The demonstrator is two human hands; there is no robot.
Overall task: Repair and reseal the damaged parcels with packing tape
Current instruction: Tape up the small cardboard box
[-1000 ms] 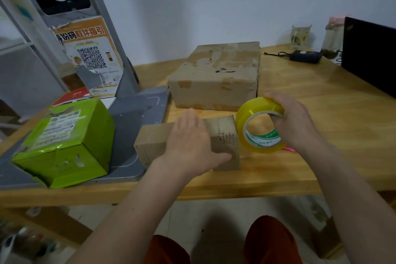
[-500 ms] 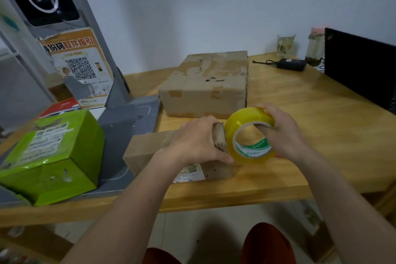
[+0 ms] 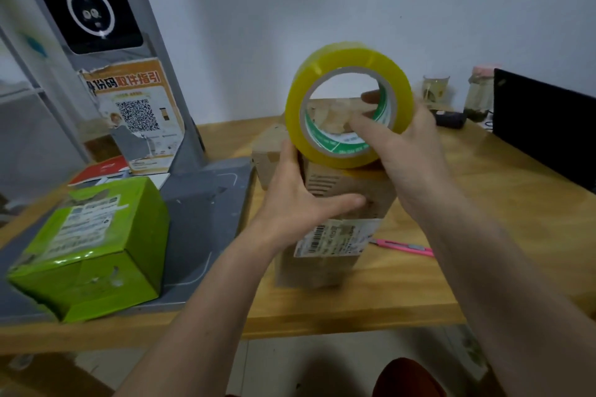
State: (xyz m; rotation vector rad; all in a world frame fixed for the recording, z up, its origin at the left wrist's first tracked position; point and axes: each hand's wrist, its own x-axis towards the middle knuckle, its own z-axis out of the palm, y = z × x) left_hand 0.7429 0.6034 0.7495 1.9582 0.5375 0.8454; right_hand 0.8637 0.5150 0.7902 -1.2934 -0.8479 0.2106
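Observation:
A long brown cardboard parcel (image 3: 335, 248) stands on end on the wooden table (image 3: 483, 203), its white shipping label facing me. My left hand (image 3: 296, 193) grips its upper left side, thumb across the front. My right hand (image 3: 403, 145) holds a roll of yellow packing tape (image 3: 322, 100) against the parcel's top, with fingers hooked through the core. A larger brown box (image 3: 267, 145) sits behind, mostly hidden by the roll and parcel.
A green parcel (image 3: 96, 245) lies on the grey scanner base (image 3: 200, 219) at left, under a grey post with a QR poster. A pink box cutter (image 3: 406, 246) lies right of the parcel. A black screen (image 3: 545, 126), two jars and a black adapter stand at back right.
The small parcel was lying flat and now stands on end, with my left hand turning it up. My right hand lifted the tape roll from beside the parcel to its top.

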